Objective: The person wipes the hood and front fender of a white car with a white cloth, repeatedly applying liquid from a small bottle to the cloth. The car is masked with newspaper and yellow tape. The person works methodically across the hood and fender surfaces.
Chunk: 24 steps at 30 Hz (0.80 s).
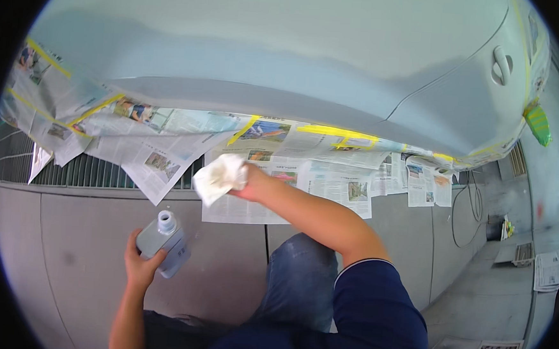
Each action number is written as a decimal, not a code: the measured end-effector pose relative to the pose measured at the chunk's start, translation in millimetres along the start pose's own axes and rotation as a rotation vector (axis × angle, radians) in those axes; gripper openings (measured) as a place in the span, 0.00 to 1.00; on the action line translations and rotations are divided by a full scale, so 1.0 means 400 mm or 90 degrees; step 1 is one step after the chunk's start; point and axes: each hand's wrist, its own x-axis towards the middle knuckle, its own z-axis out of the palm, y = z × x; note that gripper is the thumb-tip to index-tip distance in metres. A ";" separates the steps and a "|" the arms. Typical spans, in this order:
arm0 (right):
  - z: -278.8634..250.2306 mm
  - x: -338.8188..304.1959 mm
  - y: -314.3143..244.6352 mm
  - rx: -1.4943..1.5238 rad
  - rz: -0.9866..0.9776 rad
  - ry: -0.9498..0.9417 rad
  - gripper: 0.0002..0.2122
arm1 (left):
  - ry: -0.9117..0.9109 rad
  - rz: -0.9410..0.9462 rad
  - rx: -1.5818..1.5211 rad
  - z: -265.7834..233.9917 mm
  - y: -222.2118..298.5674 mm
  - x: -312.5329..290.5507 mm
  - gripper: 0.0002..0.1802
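Left hand (141, 267) grips a dark-lettered bottle (171, 240); right hand (251, 183) clutches white wipe (218, 176).

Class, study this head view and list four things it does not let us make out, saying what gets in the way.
1. Head view: fingertips of the right hand, hidden by the white wipe.
2. Head view: most of the left hand's fingers, hidden by the grey bottle.
3. Head view: upper car body, cut off by the top edge.
4. Head view: fine print on the newspaper, too small.
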 end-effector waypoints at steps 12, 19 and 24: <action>-0.218 -0.512 -0.572 -0.006 -0.604 0.614 0.14 | 0.012 0.029 -0.091 -0.028 0.053 -0.026 0.38; 0.053 -0.199 -0.483 0.183 -0.652 0.578 0.15 | -0.035 0.012 -0.101 -0.005 0.026 -0.013 0.39; 0.222 0.033 -0.343 0.225 -0.577 0.583 0.15 | -0.075 0.042 -0.001 -0.023 -0.016 0.026 0.39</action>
